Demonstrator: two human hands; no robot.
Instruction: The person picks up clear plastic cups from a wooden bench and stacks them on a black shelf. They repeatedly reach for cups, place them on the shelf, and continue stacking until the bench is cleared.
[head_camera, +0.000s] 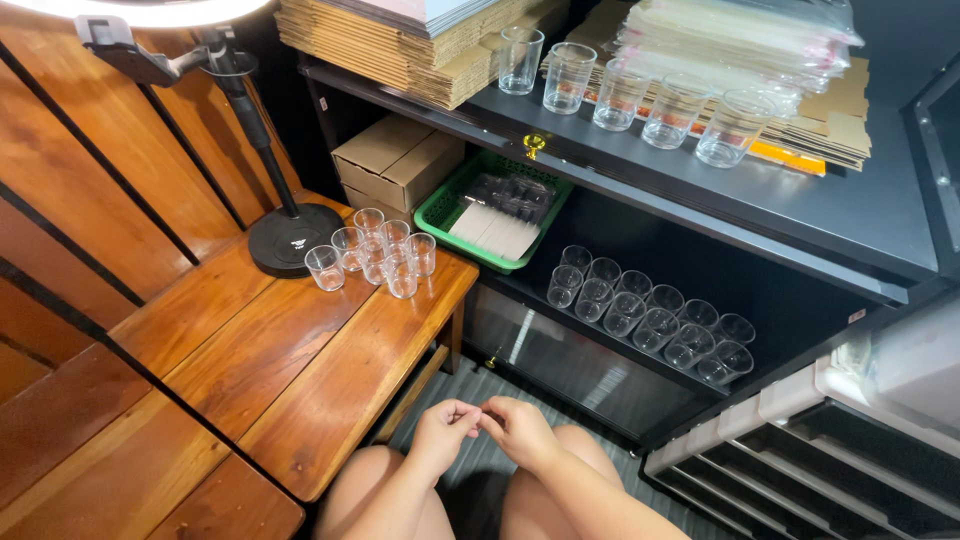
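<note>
Your left hand and right hand meet over your knees, fingertips pinched together on something too small to make out. Nearest on the glossy, grained wooden table stands a cluster of small clear ribbed cups, beside a lamp's round black base. More clear cups line the dark matte shelf.

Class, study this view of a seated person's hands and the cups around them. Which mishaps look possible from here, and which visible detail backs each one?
The left hand and right hand pinch something too small to identify above the floor gap; it might drop between the knees. The small clear cups cluster near the wooden table's edge, so a reaching arm could knock them off. The tall cups line the top shelf's front edge and could tip.
</note>
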